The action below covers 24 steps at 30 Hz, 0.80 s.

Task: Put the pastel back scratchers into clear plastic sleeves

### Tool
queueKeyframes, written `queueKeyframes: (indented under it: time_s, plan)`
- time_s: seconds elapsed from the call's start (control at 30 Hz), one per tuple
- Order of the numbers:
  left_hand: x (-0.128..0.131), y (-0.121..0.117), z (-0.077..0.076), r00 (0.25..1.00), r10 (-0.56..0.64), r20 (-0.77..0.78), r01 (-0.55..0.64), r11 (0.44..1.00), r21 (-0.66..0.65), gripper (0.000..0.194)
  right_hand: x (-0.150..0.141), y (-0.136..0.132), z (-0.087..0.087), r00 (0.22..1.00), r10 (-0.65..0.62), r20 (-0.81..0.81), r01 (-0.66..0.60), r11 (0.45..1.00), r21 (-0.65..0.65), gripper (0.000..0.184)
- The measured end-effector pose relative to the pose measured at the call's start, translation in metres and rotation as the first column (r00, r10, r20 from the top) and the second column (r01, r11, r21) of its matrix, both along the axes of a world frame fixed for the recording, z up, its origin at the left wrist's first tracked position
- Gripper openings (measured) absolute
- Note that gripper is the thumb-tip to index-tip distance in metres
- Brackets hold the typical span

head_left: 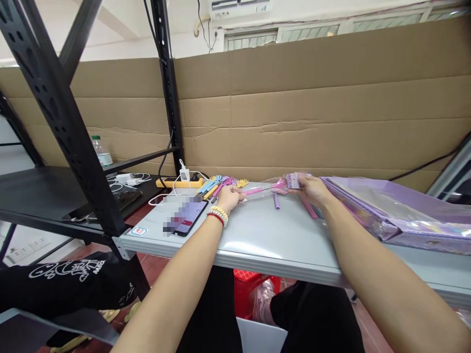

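A clear plastic bag [259,191] is stretched low over the grey table, between my two hands. Inside it lies a slim pink stick-like thing with a wider pink end, perhaps a pen. My left hand [228,197], with beaded and red bracelets on the wrist, pinches the bag's left end. At the other end, my right hand [312,190] is closed on the bag beside a small purple printed card [293,181]. Several blue, yellow, pink and purple sticks with ridged ends [217,186] lie just behind my left hand. A short purple tube [276,201] rests below the bag.
A phone [189,218] lies left of my left forearm, near a yellow power strip [180,183] with white cables. To the right sits a large purple box [386,208] with plastic film. A black rack post [167,83] and cardboard wall [312,108] bound the table [268,240].
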<state>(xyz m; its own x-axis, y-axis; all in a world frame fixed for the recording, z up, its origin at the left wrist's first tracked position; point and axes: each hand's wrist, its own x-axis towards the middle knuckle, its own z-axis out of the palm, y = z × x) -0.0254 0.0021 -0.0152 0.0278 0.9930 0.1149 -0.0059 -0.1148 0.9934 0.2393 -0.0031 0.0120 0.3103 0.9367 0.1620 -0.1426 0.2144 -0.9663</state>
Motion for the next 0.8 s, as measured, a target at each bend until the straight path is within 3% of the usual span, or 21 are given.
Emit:
queueKeyframes:
  time_s: [0.1, 0.33, 0.6, 0.73, 0.8]
  plan:
    - [0.000, 0.000, 0.001, 1.000, -0.003, -0.011, 0.003, 1.000, 0.001, 0.023, -0.001, 0.000, -0.001, 0.997, -0.049, 0.058, 0.050, 0.999, -0.014, 0.018]
    - [0.001, -0.005, 0.005, 0.999, -0.035, -0.039, 0.035, 0.999, -0.007, 0.023, 0.005, 0.006, -0.008, 0.978, -0.120, 0.168, 0.118, 0.993, 0.026, 0.014]
    - [0.001, -0.009, 0.006, 0.976, -0.125, -0.180, 0.126, 0.992, -0.005, 0.020, 0.021, 0.018, -0.018, 0.860, -0.366, 0.355, 0.353, 0.930, 0.105, 0.004]
    - [0.000, -0.007, 0.005, 0.962, -0.157, -0.225, 0.163, 0.987, 0.006, 0.023, 0.019, 0.014, -0.017, 0.763, -0.359, 0.537, 0.365, 0.926, 0.100, 0.014]
    - [0.000, -0.006, 0.004, 0.957, -0.163, -0.239, 0.171, 0.985, 0.014, 0.020, 0.013, 0.010, -0.016, 0.769, -0.315, 0.556, 0.319, 0.943, 0.093, 0.014]
